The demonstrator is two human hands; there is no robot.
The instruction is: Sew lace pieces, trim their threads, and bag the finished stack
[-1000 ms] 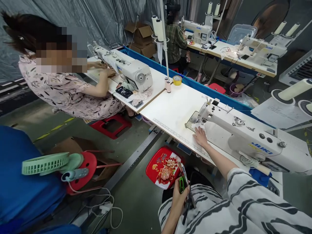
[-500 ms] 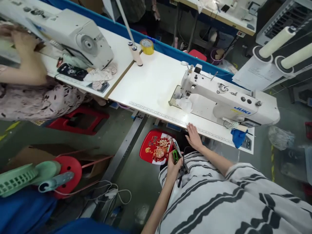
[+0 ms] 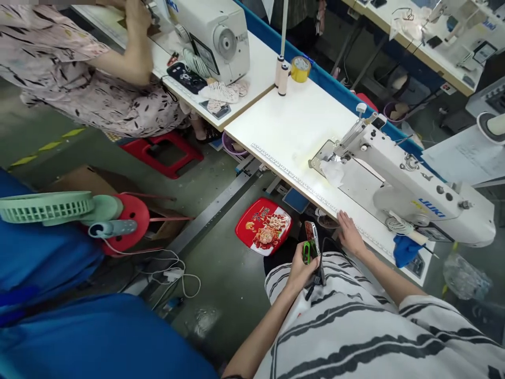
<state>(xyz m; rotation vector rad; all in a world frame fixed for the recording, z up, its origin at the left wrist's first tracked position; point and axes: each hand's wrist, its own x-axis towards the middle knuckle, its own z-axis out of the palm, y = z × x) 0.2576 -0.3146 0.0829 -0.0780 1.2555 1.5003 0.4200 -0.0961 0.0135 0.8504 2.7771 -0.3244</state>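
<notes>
My left hand [image 3: 300, 269] rests on my lap, closed around a small green-handled thread snip and a phone-like object [image 3: 311, 242]. My right hand [image 3: 349, 234] lies flat with fingers apart on the front edge of the white sewing table [image 3: 294, 129], next to the printed ruler strip. A white JUKI sewing machine [image 3: 410, 181] stands on the table just beyond it, with a scrap of white fabric [image 3: 331, 171] under the needle area.
A red floral tin [image 3: 263, 226] lies on the floor below the table. A co-worker in a patterned top [image 3: 90, 79] sews at the neighbouring machine [image 3: 215, 34]. Yellow tape roll [image 3: 300, 69], thread stand, red stool [image 3: 158, 152], green fan [image 3: 45, 206] and blue fabric surround me.
My right hand has left the white fabric at the needle and come back to the table's front edge. My view swung about; the left hand stayed on my lap.
</notes>
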